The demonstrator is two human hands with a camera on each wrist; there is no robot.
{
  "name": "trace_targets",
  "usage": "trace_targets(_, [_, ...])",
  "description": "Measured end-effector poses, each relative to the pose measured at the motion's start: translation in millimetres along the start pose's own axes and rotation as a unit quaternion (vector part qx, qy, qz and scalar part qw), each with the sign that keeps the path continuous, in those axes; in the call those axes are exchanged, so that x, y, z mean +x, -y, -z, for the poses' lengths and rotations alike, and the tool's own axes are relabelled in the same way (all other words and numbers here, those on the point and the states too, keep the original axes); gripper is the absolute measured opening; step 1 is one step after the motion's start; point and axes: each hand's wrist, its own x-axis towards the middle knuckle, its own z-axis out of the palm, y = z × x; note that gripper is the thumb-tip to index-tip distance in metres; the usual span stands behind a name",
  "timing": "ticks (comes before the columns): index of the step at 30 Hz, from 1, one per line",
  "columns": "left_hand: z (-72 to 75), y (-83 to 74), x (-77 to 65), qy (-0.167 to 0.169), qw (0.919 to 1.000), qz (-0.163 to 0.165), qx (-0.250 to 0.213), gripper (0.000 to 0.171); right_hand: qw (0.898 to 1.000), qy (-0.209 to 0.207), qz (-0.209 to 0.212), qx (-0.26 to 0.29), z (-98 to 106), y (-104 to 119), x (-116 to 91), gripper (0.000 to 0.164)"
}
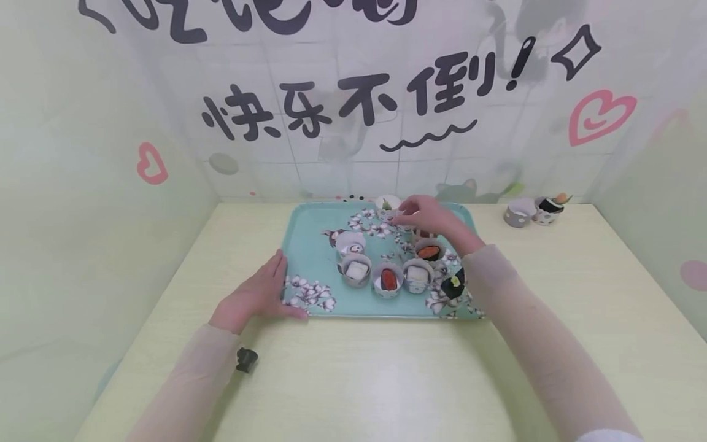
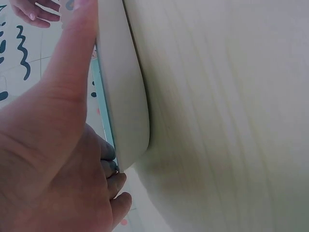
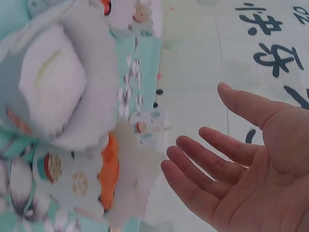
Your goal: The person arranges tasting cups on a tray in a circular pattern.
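Note:
At its lower left corner, a turquoise flowered tray (image 1: 315, 294) meets my left hand (image 1: 259, 294). The thumb lies along the front edge and the fingers along the left rim. My right hand (image 1: 425, 216) hovers over the tray's back part beside a small paper cup (image 1: 386, 215) with a white and green filling. In the right wrist view its fingers (image 3: 207, 169) are spread loosely with nothing between them. Nearer the front stand a cup with a red piece (image 1: 389, 280), cups with white pieces (image 1: 356, 270) and a cup with an orange piece (image 1: 428, 252).
A black piece with yellow on top (image 1: 454, 286) is by the right forearm. Two more cups (image 1: 518, 213) stand on the table (image 1: 353, 380) at the back right. A small black object (image 1: 247, 360) lies by the left forearm. Walls close off the back and sides.

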Motion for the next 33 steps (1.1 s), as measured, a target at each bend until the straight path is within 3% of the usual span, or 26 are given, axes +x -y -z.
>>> trace_targets(9, [-0.7,1.5,1.0,0.004,1.0,0.0,-0.005,0.146,0.996,-0.081,-0.016,0.031,25,-32,-15,0.06])
trace_targets(18, [-1.9,1.3,1.0,0.0,1.0,-0.001,-0.006,0.146,0.989,-0.136,-0.042,0.044,37,-70,-29,0.064])
trace_targets(33, [-2.0,3.4,0.4,0.0,1.0,0.0,-0.007,0.145,0.95,-0.281,-0.119,0.068,60,-135,-45,0.092])
